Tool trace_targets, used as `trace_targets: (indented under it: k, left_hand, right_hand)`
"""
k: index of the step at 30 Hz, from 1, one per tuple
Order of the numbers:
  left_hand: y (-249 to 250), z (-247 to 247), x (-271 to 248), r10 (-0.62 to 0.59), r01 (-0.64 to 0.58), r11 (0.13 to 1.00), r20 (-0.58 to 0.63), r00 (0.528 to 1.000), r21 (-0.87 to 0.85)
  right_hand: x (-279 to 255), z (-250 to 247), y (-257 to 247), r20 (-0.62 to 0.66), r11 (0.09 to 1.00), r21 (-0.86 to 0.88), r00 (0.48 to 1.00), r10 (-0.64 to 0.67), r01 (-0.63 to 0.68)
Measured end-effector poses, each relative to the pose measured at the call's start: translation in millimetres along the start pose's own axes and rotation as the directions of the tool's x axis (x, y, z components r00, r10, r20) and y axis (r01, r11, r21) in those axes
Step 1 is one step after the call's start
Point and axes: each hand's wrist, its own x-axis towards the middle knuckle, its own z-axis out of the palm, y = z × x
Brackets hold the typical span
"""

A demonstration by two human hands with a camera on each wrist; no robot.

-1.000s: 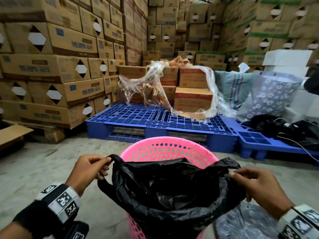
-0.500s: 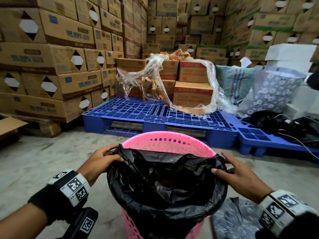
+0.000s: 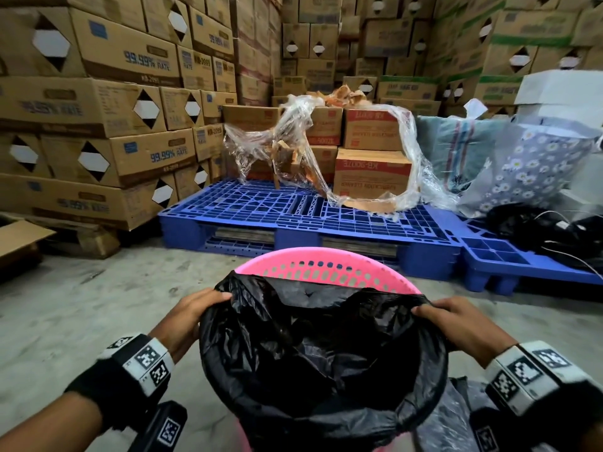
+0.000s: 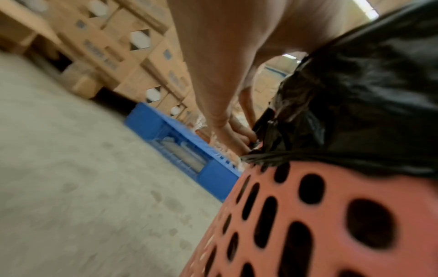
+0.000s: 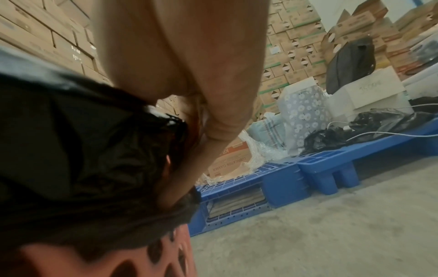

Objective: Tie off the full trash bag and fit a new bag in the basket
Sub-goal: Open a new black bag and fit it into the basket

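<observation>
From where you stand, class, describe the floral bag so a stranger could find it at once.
Find the blue pallets on the floor before the stacked cartons. The floral bag stands at their right end, beside a striped bundle. Alone among brown boxes and black bags, it carries white daisies on grey-blue.

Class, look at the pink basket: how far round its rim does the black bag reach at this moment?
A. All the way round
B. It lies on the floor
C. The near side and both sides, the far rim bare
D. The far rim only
C: the black bag is folded over the near rim and sides, while the far rim of the pink basket shows bare.
</observation>
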Motion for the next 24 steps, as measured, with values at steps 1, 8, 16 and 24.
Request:
trace_targets:
  k: [1, 8, 16, 24]
  left_hand:
    - [3.8, 1.9, -4.8, 0.047, -0.042, 0.996, -0.062, 0.997, 0.075]
    - [36.1, 18.4, -84.9, 0.212, -0.086, 0.756, -0.117, 0.970, 0.649]
    - [33.1, 10.9, -56.6, 0.079, -0.119, 0.829, 0.097, 0.992, 0.546]
    - [79.4, 34.6, -61.4, 0.385, -0.468, 0.271, 0.351, 0.853, 0.841]
  right_hand:
    - [-4.0, -1.0, -0.2, -0.010, 1.000, -0.008, 1.000, 0.016, -0.016]
    - [-57.4, -18.0, -0.7, 0.037, 0.991, 0.089, 0.994, 0.098, -0.101]
    - [-138.2, -8.9, -6.0, 0.384, 0.980, 0.058, 0.911, 0.152, -0.188]
    - [-117.8, -15.1, -17.3, 0.319, 0.934, -0.261, 0.935, -0.154, 0.243]
